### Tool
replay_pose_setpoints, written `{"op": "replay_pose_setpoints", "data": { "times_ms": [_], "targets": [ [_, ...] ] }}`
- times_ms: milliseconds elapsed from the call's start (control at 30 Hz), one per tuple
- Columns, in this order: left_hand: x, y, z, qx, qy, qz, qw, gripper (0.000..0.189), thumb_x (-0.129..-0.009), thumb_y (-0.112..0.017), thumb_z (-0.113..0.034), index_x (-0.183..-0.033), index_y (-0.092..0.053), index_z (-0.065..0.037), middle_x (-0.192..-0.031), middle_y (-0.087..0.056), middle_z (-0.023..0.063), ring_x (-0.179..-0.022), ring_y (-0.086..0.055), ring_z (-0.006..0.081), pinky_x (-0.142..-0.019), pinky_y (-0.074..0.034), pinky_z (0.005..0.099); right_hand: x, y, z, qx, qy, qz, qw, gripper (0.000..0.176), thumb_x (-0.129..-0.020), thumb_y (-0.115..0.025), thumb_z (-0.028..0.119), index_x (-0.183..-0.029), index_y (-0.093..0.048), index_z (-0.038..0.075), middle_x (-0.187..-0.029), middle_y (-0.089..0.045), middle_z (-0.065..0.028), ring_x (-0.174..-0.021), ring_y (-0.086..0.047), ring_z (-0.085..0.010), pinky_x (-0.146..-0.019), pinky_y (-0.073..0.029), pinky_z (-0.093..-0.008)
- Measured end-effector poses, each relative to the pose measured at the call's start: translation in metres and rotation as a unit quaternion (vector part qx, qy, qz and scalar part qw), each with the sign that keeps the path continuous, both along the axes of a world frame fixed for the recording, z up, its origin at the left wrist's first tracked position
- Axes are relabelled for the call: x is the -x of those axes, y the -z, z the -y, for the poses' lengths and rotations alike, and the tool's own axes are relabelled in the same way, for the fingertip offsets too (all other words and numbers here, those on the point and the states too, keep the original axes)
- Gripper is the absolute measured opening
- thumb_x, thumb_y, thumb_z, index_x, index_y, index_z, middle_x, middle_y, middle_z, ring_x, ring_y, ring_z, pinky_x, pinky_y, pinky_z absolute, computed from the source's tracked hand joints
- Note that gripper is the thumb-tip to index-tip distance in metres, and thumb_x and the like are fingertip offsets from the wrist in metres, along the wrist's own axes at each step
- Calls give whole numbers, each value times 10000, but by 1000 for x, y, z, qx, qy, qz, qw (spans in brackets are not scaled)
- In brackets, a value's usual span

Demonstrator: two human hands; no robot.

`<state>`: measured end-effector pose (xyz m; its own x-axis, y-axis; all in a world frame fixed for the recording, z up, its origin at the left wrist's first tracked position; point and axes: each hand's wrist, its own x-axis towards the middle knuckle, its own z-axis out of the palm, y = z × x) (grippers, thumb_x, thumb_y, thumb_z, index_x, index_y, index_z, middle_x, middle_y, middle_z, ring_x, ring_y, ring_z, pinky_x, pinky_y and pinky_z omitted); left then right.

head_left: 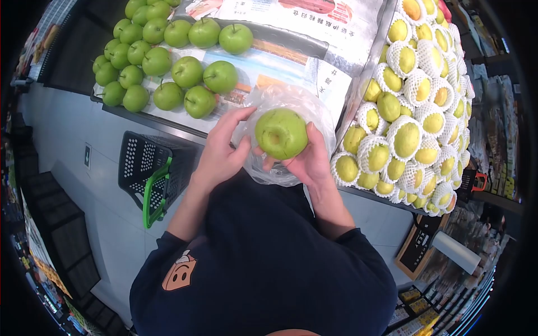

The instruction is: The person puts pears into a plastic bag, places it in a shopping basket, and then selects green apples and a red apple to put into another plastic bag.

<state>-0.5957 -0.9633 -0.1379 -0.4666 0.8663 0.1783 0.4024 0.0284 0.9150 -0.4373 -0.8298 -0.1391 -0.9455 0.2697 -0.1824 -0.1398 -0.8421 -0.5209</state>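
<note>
A green apple [280, 133] is in my right hand [311, 158], its dimpled end facing up. The thumb lies along its right side, and fingertips show beneath it. A thin clear plastic bag [270, 172] spreads around and under the apple, in front of my chest. My left hand [224, 150] is at the bag's left edge, thumb and forefinger apart with the film between them. Its other fingers are mostly hidden. Beyond my hands, several green apples [186, 72] stand in loose rows on the display stand.
Yellow-green fruit in white foam nets [407, 140] is piled on the right. Printed paper [322, 28] covers part of the stand. A dark shopping basket [147, 154] with a green handle [148, 197] is on the floor to the left. A framed sign [416, 246] is at the lower right.
</note>
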Motion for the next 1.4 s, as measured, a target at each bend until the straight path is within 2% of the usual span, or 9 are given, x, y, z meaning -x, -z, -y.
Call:
{"op": "replay_pose_setpoints", "data": {
  "times_ms": [100,300,400,467,567,700,900,1000,1400],
  "targets": [
    [1,1,4,-6,-2,5,1000,505,-842,-549,60,-1343,-549,-3,-1257,-616,138,-1169,-600,244,-1030,-454,366,2,4,4,-27,15,-10,999,746,-932,-618,529,-1443,-406,29,-1367,-538,-197,-1185,-591,-381,-629,-593,-495],
    [1,0,9,-38,-15,72,997,474,-839,-570,18,-1311,-570,-26,-1248,-613,142,-1129,-612,269,-957,-477,362,1,-13,4,-218,-6,-10,976,837,-843,-747,419,-1475,-393,0,-1354,-542,-143,-1257,-546,-243,-1033,-468,-391],
    [2,-1,11,-24,-2,76,997,511,-846,-635,-44,-1347,-537,-32,-1298,-585,132,-1143,-601,247,-968,-473,362,-6,-40,0,-334,-57,-5,941,911,-754,-811,306,-1497,-377,9,-1394,-500,-118,-1309,-485,-221,-1117,-357,-354],
    [2,4,11,-23,14,57,998,587,-833,-724,-111,-1374,-508,-32,-1339,-556,126,-1148,-593,208,-973,-469,341,-9,-53,-4,-388,-51,-8,920,961,-683,-858,209,-1499,-383,29,-1402,-488,-108,-1312,-486,-222,-1105,-379,-364],
    [-11,-6,9,-22,-10,81,996,492,-785,-745,-54,-1229,-534,-41,-1365,-535,156,-1207,-573,285,-1004,-456,394,-8,-75,-10,-483,2,-25,875,987,-611,-894,123,-1474,-421,42,-1368,-509,-100,-1293,-505,-217,-1088,-400,-359],
    [-10,1,8,-48,-25,-2,999,384,-732,-793,-39,-1026,-547,-52,-1384,-520,190,-1237,-551,350,-1013,-454,425,16,-92,-29,-575,127,42,807,860,-617,-875,123,-1388,-503,40,-1307,-563,-119,-1251,-549,-233,-1068,-425,-358],
    [-7,0,15,-35,3,-78,996,251,-712,-820,-86,-840,-607,-53,-1408,-520,186,-1235,-540,379,-994,-471,447,81,-65,-92,-811,136,215,527,763,-647,-818,211,-1337,-530,59,-1112,-671,-170,-1072,-651,-307,-937,-511,-396],
    [-9,-1,16,-16,8,-86,996,228,-716,-815,-109,-854,-640,-58,-1411,-527,168,-1237,-535,378,-994,-471,449,115,-40,-115,-843,77,275,456,718,-651,-803,246,-1290,-544,49,-1088,-679,-213,-1037,-648,-368,-909,-519,-421],
    [-8,0,22,-56,-13,-67,996,380,-688,-840,-82,-959,-575,-60,-1372,-553,171,-1217,-553,372,-998,-459,437,153,-22,-130,-861,-32,317,396,765,-718,-818,365,-1351,-510,64,-1175,-668,-182,-1077,-645,-368,-933,-512,-452]
  ]
}}
